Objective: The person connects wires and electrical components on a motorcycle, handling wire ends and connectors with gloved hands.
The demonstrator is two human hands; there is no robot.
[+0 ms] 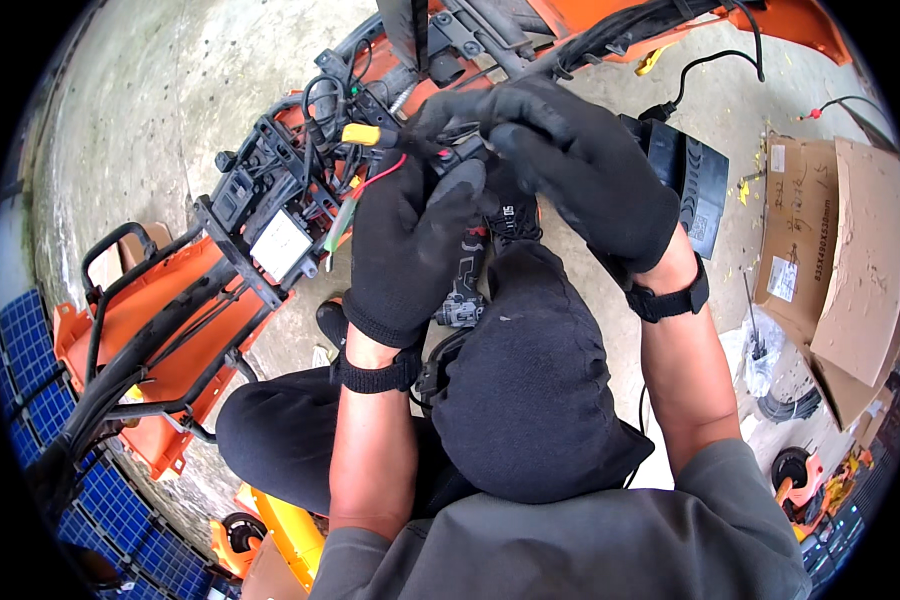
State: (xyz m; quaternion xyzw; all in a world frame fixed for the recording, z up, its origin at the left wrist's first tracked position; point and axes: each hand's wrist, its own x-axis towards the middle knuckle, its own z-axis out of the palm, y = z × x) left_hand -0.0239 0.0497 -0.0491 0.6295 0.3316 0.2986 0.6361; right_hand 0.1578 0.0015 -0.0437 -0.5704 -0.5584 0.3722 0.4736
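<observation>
Two hands in black knit gloves meet in front of the frame of an orange-and-black vehicle (245,262). The left hand (406,242) has its fingers bent narrow around a small dark cable part (460,155), its thumb pointing up along the near side. The right hand (588,165) comes in from the other side, fingers curled over toward that same part; black glove against black part blends together there, so I cannot tell whether they pinch it.

The small part sits between the two hands, above a grey, black and red cordless power tool (461,290) and a dark shoe (515,224). Just left of it, a yellow plastic connector (362,134) sticks out. A thin red wire (382,174) and a pale green sleeve (340,224) show beside the left glove. Near them, a white rectangular block (282,245) is seated on the frame among black brackets and cables.

To the right of the right hand is a black ribbed box (692,180) with a black cable (708,63). Farther right stands an opened brown cardboard box (796,225), with a clear plastic bag (759,348) and a coil of grey cable (790,406) on the floor near it.
</observation>
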